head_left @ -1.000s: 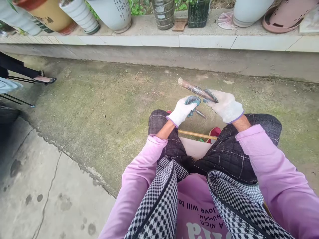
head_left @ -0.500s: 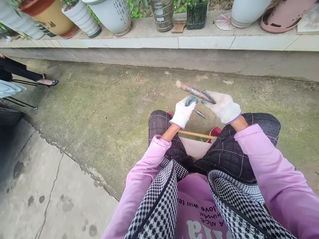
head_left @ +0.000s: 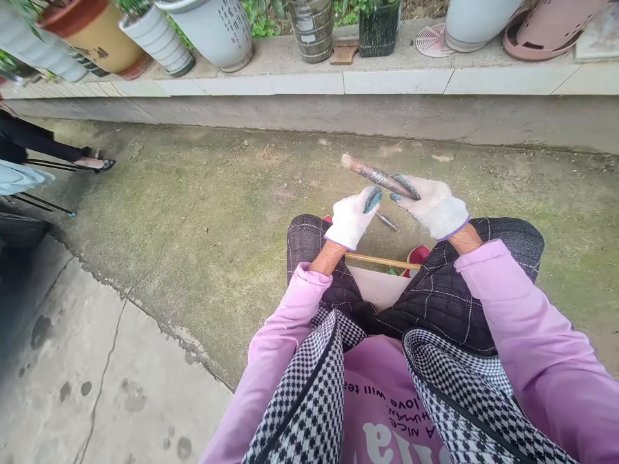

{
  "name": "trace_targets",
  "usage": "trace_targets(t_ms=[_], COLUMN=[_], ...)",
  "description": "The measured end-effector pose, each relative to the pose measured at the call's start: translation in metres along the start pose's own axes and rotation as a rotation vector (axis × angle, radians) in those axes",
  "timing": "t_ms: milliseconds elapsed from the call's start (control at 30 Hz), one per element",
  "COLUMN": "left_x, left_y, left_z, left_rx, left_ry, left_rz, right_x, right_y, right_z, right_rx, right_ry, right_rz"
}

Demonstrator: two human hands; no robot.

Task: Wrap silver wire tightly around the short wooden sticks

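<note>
R hand [head_left: 430,203], white-gloved: gripped round brown stick [head_left: 373,173], prob. wood, above mossy concrete floor [head_left: 193,225] | L hand [head_left: 355,216], also gloved: curled, contents couldn't tell; slim grey rod [head_left: 387,222] nr it | status: looked part-done, shiny silvery wrap [head_left: 384,180] covered mid-section, far tip bare

On a pink long-sleeved top [head_left: 377,367], 3 lines of black print [head_left: 405,424] appear upside down from where I stand. They read "A NICE", "HUMAN." and "love will te", the last running under a black-and-white houndstooth cloth panel [head_left: 302,399]. Large white letters [head_left: 380,443] next to them are cut off, so I cannot give the whole word. A white rounded flowerpot [head_left: 207,35] carries columns of black characters [head_left: 234,22], too small to read. A yellow rounded flowerpot [head_left: 104,45] with a red-brown rim bears a dark mark; whether it is writing, I cannot tell.
</note>
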State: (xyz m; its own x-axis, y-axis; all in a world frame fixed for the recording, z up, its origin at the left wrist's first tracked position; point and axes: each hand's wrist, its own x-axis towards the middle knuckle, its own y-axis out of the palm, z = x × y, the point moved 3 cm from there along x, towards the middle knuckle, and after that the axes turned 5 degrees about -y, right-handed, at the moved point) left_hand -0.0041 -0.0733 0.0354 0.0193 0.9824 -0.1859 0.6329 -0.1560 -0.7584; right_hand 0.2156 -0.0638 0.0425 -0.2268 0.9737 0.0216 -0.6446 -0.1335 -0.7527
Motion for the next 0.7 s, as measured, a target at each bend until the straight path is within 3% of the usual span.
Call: trace_targets(t_ms=[167, 433, 567, 700], left_x=[0.0, 0.002, 0.005, 0.009], left_y=[-0.001, 0.002, 0.01, 0.025], left_z=[0.001, 0.002, 0.006, 0.011], left_rx=[-0.056, -0.43, -0.579, -0.748], left_ry=[-0.03, -0.14, -0.144, -0.193], left_rz=[-0.01, -0.054, -0.108, -0.169], right_x=[0.0, 0.003, 0.002, -0.002], right_y=[0.001, 0.009, 0.014, 0.021], right_z=[-0.002, 0.0, 0.004, 0.003], right_rx=[0.005, 0.011, -0.06, -0.137], right_ry=[-0.001, 0.001, -0.014, -0.073], right_rz=[-0.003, 0.043, 0.083, 0.031])
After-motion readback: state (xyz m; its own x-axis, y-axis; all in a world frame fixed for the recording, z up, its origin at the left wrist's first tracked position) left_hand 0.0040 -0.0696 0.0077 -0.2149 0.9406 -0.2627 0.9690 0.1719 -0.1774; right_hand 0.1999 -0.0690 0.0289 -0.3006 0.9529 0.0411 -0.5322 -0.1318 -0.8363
